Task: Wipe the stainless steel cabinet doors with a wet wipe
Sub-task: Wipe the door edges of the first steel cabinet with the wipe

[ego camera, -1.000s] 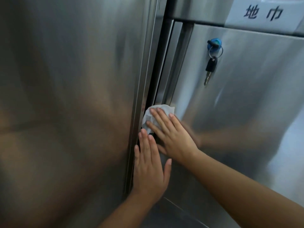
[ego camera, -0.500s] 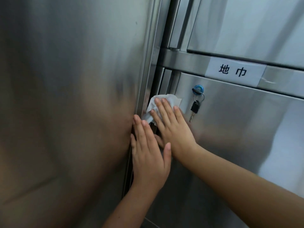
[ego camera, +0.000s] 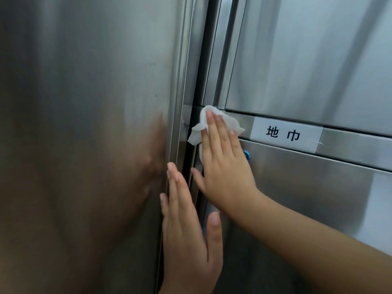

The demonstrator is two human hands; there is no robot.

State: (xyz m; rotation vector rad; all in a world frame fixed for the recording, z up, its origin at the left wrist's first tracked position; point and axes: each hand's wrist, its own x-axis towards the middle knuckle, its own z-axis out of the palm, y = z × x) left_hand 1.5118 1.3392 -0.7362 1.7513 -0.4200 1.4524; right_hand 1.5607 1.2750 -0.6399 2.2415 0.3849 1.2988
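1 crumpled white wet wipe (ego camera: 232, 124) is pressed to the steel rail (ego camera: 350, 143) left of a white paper label (ego camera: 286, 134) by straight fingers of the right hand (ego camera: 224, 166); the left hand (ego camera: 186, 240) rests flat, empty, on the edge of the tall stainless steel door (ego camera: 84, 124).

We see a white wipe (ego camera: 196, 134) against silver-grey brushed steel. The left door (ego camera: 95, 102) carries a dull brown reflection across its grey; the upper right door (ego camera: 307, 60) shows pale vertical streaks. The label (ego camera: 284, 135) is white with black characters, the gap (ego camera: 197, 81) between doors near black, a small cap (ego camera: 246, 154) bright blue.
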